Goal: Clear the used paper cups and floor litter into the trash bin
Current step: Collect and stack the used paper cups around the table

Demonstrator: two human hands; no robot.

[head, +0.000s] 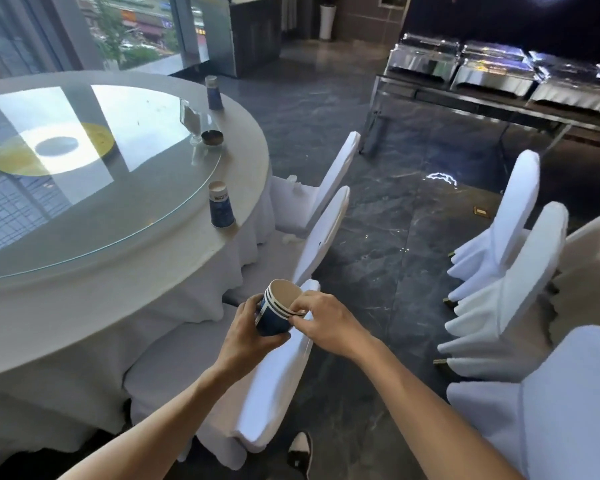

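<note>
A nested stack of blue paper cups point(274, 315) is in my left hand point(245, 336), which wraps its lower part above a white chair back. My right hand point(326, 320) pinches the stack's rim with thumb and fingers. Two more blue paper cups stand upside down on the round table point(136, 289): one point(221, 209) near the right edge, another point(213, 92) farther back. No trash bin is in view. A small tan scrap point(481, 212) lies on the dark floor to the right.
A glass turntable point(94, 188) covers the table, with a glass and a dark ashtray point(212, 137) on it. White-covered chairs point(312, 216) ring the table; more chairs point(506, 271) stand right. A buffet counter with chafing dishes point(496, 74) lines the back.
</note>
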